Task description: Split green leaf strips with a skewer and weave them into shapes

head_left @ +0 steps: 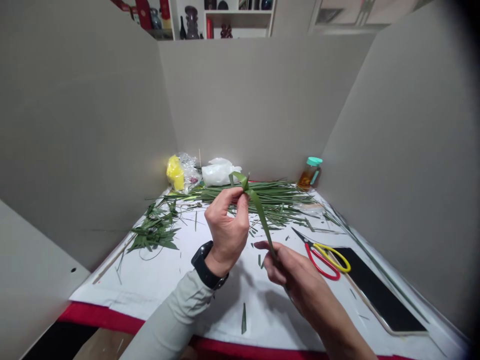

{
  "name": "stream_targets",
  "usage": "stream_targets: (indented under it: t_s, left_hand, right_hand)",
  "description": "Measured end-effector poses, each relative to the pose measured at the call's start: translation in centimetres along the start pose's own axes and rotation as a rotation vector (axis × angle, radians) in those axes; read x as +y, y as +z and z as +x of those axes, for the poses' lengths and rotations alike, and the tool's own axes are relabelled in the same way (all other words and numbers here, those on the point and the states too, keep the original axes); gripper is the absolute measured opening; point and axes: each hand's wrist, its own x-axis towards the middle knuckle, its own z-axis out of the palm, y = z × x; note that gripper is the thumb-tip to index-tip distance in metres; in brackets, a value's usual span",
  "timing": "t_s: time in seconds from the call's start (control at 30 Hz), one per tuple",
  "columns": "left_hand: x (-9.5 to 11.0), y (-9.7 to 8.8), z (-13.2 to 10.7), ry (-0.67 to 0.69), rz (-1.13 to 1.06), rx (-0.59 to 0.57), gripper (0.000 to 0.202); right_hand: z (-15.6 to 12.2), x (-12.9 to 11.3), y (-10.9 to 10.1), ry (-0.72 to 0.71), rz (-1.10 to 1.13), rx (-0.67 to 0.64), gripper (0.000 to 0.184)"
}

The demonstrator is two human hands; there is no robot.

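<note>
In the head view, the left hand pinched a folded green leaf strip near its loop, and the right hand pinched its lower end, apparently to keep the strip tight. The strip ran up from the right hand to the left hand. Red-and-yellow scissors lay just beyond the right hand on the surface.

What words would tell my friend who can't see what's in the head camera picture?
Two bare hands hold a long green leaf strip, the left hand pinching its looped end and the right hand gripping the lower end. Behind lies a bundle of long green leaves; red-and-yellow scissors and a black phone sit to the right.
</note>
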Motion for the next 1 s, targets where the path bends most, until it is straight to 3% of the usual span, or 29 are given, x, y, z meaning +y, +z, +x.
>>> stream_targets:
  t_s: [0.1,0.2,0.27,0.4,0.5,0.73,1.0]
  left_hand:
    - [-0.3,-0.1,-0.4,-0.046,-0.027,-0.016,0.006]
    - [-0.3,-0.1,-0.7,-0.078,-0.026,-0.042,0.005]
    - [-0.2,-0.2,-0.8,-0.088,-0.021,-0.069,0.005]
    - [0.1,-0.4,-1.1,-0.090,-0.028,-0.109,0.006]
    - [0.3,-0.6,-1.5,-0.106,-0.035,-0.135,0.007]
    - [0.6,-0.9,-2.1,-0.060,0.009,-0.120,0.005]
    - [0.8,-1.3,-2.7,-0.140,-0.062,-0.179,0.005]
  right_hand:
    - [0.3,-0.3,0.4,-0.046,0.231,0.108,0.030]
    - [0.1,-0.8,1.5,-0.195,0.193,0.293,0.014]
    - [-0.2,-0.9,2.3,-0.362,-0.027,0.411,0.007]
    - [0.1,-1.3,3.1,-0.889,-0.720,0.516,0.040]
    - [1.5,-2.0,3.1,-1.161,-1.070,0.552,0.045]
    - [4.1,-2.8,2.6,-1.218,-1.237,0.615,0.036]
    - [5.2,-2.1,2.0,-1.199,-1.192,0.646,0.035]
